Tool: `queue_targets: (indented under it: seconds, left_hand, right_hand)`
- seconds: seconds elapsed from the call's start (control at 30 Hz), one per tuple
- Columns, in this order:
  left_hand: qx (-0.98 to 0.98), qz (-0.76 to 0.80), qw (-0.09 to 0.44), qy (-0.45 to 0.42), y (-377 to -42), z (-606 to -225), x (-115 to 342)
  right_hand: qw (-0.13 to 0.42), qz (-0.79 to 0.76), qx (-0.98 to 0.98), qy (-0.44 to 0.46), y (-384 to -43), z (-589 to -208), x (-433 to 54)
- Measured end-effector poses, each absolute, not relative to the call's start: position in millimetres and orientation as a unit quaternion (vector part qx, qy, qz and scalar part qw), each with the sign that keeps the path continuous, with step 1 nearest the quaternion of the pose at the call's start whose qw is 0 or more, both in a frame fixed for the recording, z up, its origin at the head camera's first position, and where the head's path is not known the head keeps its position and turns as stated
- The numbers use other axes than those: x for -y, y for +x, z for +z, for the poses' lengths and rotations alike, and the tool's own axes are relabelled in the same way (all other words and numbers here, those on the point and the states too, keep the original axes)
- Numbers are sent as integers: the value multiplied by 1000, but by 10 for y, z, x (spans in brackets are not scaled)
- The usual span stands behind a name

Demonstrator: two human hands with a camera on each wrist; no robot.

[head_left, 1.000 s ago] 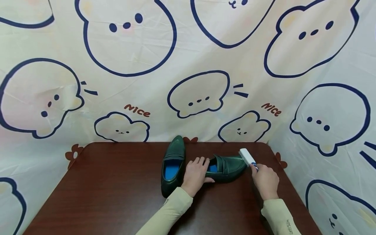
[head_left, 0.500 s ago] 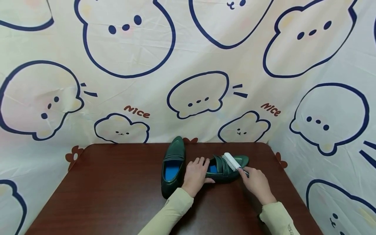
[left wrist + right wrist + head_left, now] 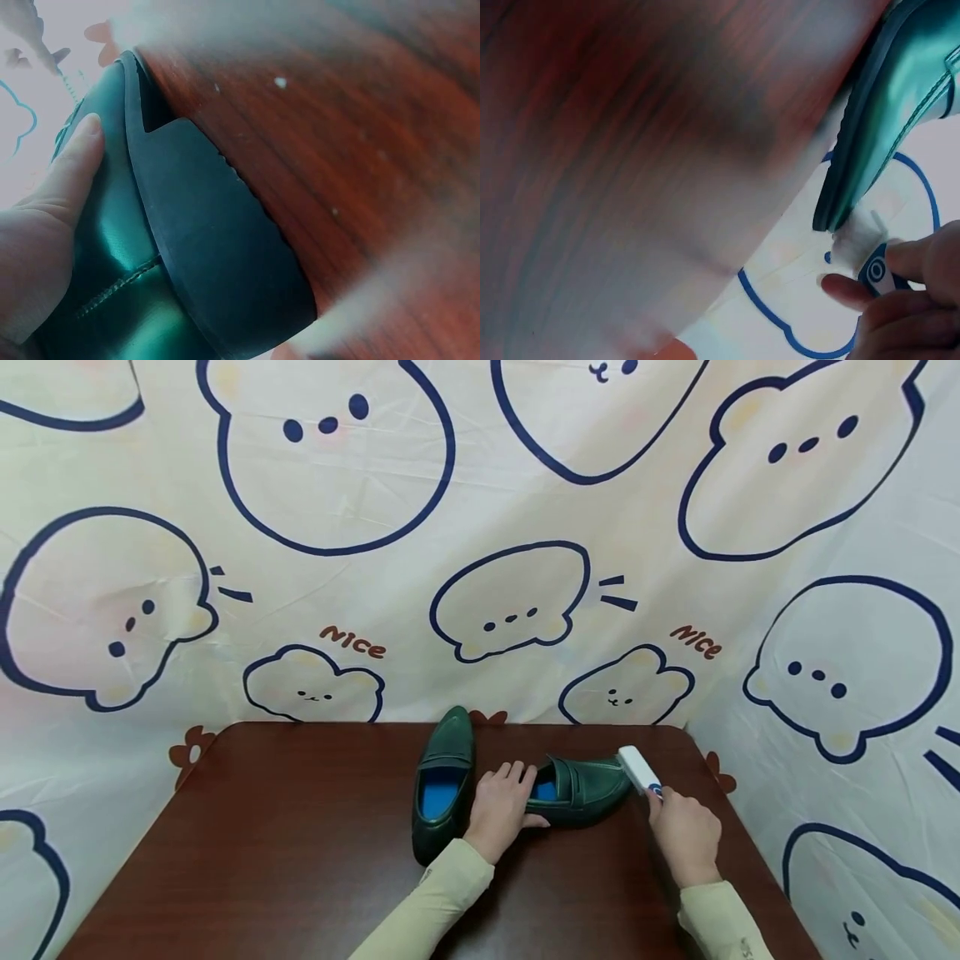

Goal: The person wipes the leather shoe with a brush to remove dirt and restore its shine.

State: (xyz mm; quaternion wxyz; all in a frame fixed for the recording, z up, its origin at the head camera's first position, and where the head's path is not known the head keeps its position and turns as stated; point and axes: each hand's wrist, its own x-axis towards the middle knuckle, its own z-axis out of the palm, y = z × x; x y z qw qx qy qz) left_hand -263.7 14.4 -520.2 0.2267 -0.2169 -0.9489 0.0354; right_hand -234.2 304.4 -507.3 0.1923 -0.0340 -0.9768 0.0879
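Observation:
A green loafer [image 3: 600, 787] with a blue insole lies on the table, its toe to the right. My left hand [image 3: 498, 810] grips it around the heel; the left wrist view shows the thumb [image 3: 71, 169] along the shoe's side, above the dark heel block [image 3: 225, 232]. In my right hand [image 3: 686, 835] is a white-backed brush [image 3: 637, 768], pinched by its handle. Its bristles [image 3: 859, 238] meet the loafer's toe [image 3: 847, 195] in the right wrist view. Left of my left hand stands the other green loafer [image 3: 442, 785], toe pointing to the back.
The dark brown wooden table [image 3: 300, 843] has its back edge just behind the shoes. A pale cloth [image 3: 405, 685] printed with cartoon faces hangs behind it and along both sides.
The brush went from the toe in to near the strap, then back out right to the toe tip, with my right hand. The left hand and both loafers stay in place.

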Motion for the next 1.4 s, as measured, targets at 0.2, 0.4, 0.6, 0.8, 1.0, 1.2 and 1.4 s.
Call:
queue_targets:
  seconds: [0.2,0.4,0.6,0.8,1.0,1.2,1.4]
  left_hand:
    - [948,35,227,-219,-2618,-5212,-169]
    - [952,37,218,-212,-2626,-5184,-166]
    - [954,25,202,-220,-2647,-5154,-195]
    - [950,23,222,-219,-2632,-5191,-172]
    - [946,17,232,-224,-2640,-5202,-159]
    - [948,19,228,-221,-2643,-5203,-159]
    - [950,27,223,-218,-2647,-5209,-146]
  right_hand:
    - [166,106,980,-12,-2328,-4982,-3038]
    - [82,177,980,35,-2332,-4910,-2822]
    - [81,170,982,12,-2341,-4938,-2780]
    - [120,128,984,13,-2426,-5005,-2986]
    - [196,84,977,-10,-2428,-5043,-3219]
    - [199,76,977,-15,-2417,-4996,-3266]
    - [143,143,979,4,-2413,-4929,-3123]
